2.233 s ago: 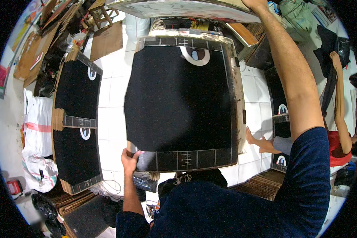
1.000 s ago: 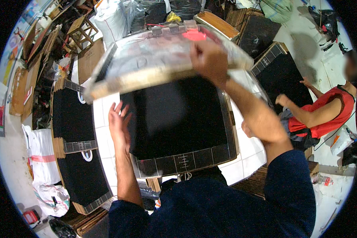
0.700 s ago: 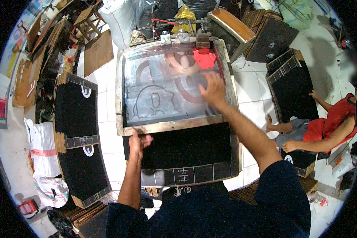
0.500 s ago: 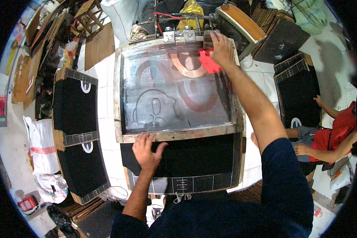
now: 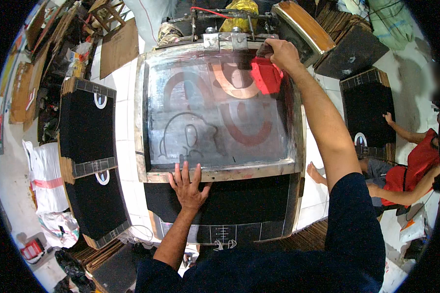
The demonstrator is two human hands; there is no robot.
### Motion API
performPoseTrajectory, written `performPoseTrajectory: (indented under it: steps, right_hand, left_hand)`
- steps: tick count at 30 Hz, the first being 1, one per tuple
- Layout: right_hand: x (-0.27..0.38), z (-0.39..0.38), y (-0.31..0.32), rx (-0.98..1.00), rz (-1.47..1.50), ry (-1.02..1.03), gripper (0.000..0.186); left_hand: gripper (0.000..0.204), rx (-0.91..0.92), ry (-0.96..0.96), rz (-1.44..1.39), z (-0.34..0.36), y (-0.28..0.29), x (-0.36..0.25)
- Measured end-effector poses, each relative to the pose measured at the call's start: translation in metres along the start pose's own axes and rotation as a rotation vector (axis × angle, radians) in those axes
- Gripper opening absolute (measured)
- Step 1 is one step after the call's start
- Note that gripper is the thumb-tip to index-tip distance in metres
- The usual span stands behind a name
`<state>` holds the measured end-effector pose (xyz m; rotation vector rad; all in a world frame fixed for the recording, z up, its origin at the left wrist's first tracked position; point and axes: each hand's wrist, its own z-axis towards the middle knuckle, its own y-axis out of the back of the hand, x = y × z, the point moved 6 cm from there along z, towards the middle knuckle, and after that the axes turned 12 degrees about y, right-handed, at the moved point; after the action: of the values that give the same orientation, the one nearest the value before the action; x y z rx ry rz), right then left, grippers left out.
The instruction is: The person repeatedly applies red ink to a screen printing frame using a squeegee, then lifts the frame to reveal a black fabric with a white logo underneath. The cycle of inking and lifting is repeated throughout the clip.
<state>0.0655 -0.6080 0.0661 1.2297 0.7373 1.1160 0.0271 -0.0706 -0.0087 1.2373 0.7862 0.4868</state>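
A framed printing screen (image 5: pixel 220 173) lies in front of me over a black cloth on a board (image 5: pixel 234 200). Its mesh shows curved outlines and one orange curved shape. Fingers spread, my left hand (image 5: pixel 189 189) rests flat on the near frame rail. At the far right corner of the screen, my right hand (image 5: pixel 284 56) is closed round a small dark squeegee (image 5: pixel 264 50). Bright red ink (image 5: pixel 266 77) shows just below that hand; whether it coats the squeegee or only the mesh, I cannot tell.
Metal hinge clamps (image 5: pixel 225 42) hold the screen's far edge. Boards with black cloth (image 5: pixel 90 117) stand at left, and another such board (image 5: pixel 366 107) at right. A person in red (image 5: pixel 408 166) sits at right, one hand at that board. A wooden-topped box (image 5: pixel 305 24) stands beyond.
My left hand has settled on the near rail with its fingers spread. My right hand has shifted slightly right with the squeegee, and more red shows beneath it. The view has shifted slightly.
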Motion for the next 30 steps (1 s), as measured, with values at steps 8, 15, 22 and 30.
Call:
performPoseTrajectory:
  steps: [8,15,22,30]
  right_hand:
    - [0.033,-0.069,0.007,-0.020,0.016,0.161,0.040]
    - [0.003,-0.012,-0.001,-0.091,-0.085,0.079,0.030]
    - [0.039,-0.082,0.002,-0.084,-0.081,0.157,0.027]
    - [0.049,-0.101,0.007,-0.086,0.002,0.148,0.032]
  left_hand:
    - [0.085,0.004,0.017,-0.017,0.001,0.001,-0.001]
    - [0.081,-0.029,0.003,-0.018,0.003,0.003,-0.002]
    - [0.079,-0.001,0.037,-0.026,0.001,0.000,-0.001]
    - [0.059,-0.052,-0.042,-0.132,0.027,0.033,-0.007]
